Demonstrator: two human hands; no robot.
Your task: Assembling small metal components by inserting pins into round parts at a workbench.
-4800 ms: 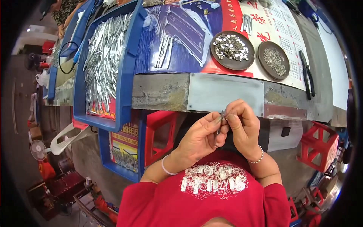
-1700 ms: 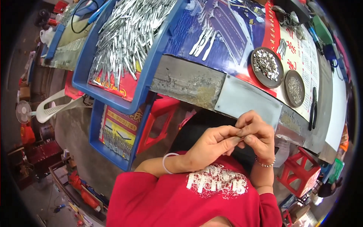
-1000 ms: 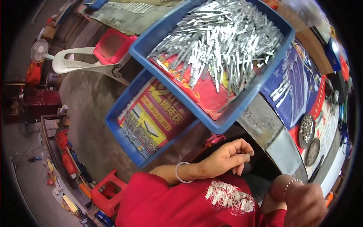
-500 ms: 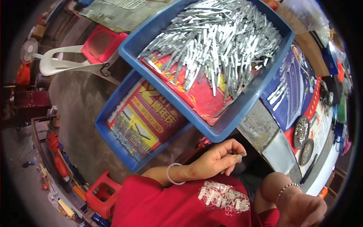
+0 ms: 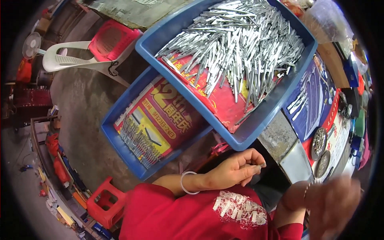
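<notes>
A small metal piece [image 5: 262, 164] sits pinched at the fingertips of the left hand [image 5: 236, 172]. The fingers are curled in close around it. The hand is low, in front of the red shirt [image 5: 192, 216], just under the edge of the big blue tray [image 5: 256, 124]. A white bangle [image 5: 185, 183] is on that wrist.

The right hand [image 5: 334, 204] is well apart from the left one, down at the right. It is very blurry, so I cannot tell if it is wide or closed, or if it holds a thing. Half a second ago it was lower and nearer the corner. A few seconds back both hands were together, working on the little piece. Now only the left hand has it.

The big blue tray is full of shiny metal sticks [image 5: 240, 48] on a red sheet. A second blue tray [image 5: 116, 140] lies lower, to the left, with a short row of metal sticks on a bright paper. To the right, on the bench [image 5: 288, 144], are two round dark dishes [image 5: 319, 141] with tiny metal bits.

The view has tipped more to the left than before, so the trays fill more of the picture. A white plastic chair [image 5: 68, 62] and a red stool [image 5: 105, 202] stand on the floor.
</notes>
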